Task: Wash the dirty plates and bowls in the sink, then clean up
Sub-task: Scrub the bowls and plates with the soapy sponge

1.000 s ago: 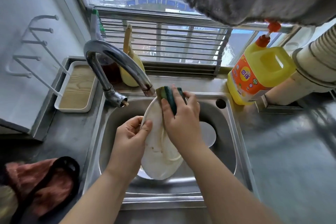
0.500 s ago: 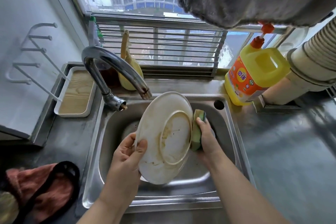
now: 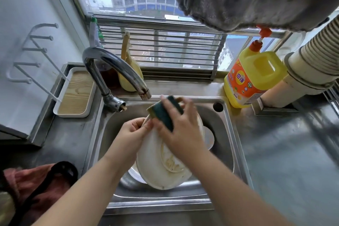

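Plate: tilting over the sink, dirty underside showing.
Left hand: pinching the plate's upper left rim.
Right hand: clamping a sponge against the plate's top edge.

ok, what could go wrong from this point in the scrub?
The left hand grips the tilted plate only at its rim; scrubbing force from the right hand with the sponge could slip it onto the dish below in the sink. Stains remain lower down and might get missed.
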The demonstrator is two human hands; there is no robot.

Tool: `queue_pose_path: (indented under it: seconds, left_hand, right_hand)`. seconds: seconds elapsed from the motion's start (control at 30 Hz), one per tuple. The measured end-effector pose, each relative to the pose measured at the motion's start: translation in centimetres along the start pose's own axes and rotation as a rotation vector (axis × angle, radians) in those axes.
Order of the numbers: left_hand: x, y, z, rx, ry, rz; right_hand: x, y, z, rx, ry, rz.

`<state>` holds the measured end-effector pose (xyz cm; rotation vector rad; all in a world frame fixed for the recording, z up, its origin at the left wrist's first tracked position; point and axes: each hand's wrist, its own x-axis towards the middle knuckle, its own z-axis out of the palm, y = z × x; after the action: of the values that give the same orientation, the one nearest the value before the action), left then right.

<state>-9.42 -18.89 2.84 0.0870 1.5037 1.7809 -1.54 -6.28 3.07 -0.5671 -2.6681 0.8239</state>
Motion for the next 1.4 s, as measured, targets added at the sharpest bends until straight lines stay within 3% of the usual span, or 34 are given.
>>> queue_pose_path:
  seconds: [0.07,0.2,0.23,0.4,0.53,0.57,0.73,0.9,0.97,1.1,1.27,1.4]
  left_hand:
    - [-0.6,-0.6,0.4,-0.034,0.031,0.028]
    - [-1.2,-0.7,0.8,0.003,0.125,0.067]
    - [-1.2,-0.6,1.0,0.012,0.134,0.08]
    - [-1.5,0.1,1.0,-0.069,0.122,0.105]
    - [-1.8,-0.2,1.4,-0.014,0.182,0.115]
    - [-1.7,0.0,1.6,-0.01,0.192,0.114]
    - [-1.5,0.1,1.8,-0.126,0.199,0.096]
    - [-1.7,-0.5,2.5,-0.101,0.251,0.112]
    - [-1.4,0.1,2.4,-0.128,0.28,0.116]
    - [-1.3,0.1,1.7,-0.125,0.303,0.115]
    - [-1.3,0.4,2.4,-0.034,0.255,0.152]
    - [-1.7,1.3,1.9,0.033,0.219,0.201]
  right_hand:
    - [-0.4,-0.2,0.8,-0.077,0.028,-0.091]
    - [4.4,3.8,-0.6,0.058,-0.064,0.362]
    - [4.3,3.5,-0.5,0.083,-0.046,0.385]
    - [-0.9,-1.2,2.0,0.001,0.122,-0.051]
    - [4.0,3.3,1.4,0.112,0.013,0.363]
    - [3.7,3.2,1.5,0.108,0.019,0.367]
    - [-4.9,-1.4,3.2,0.018,0.05,-0.015]
    - [0.8,2.1,1.4,-0.071,-0.009,0.153]
    - [-0.6,1.3,1.5,-0.121,0.055,0.026]
    - [-6.6,1.1,2.1,-0.217,0.02,-0.183]
    - [-0.2,1.1,0.6,-0.136,0.037,0.058]
    - [-1.3,-0.7,0.6,-0.071,0.025,-0.018]
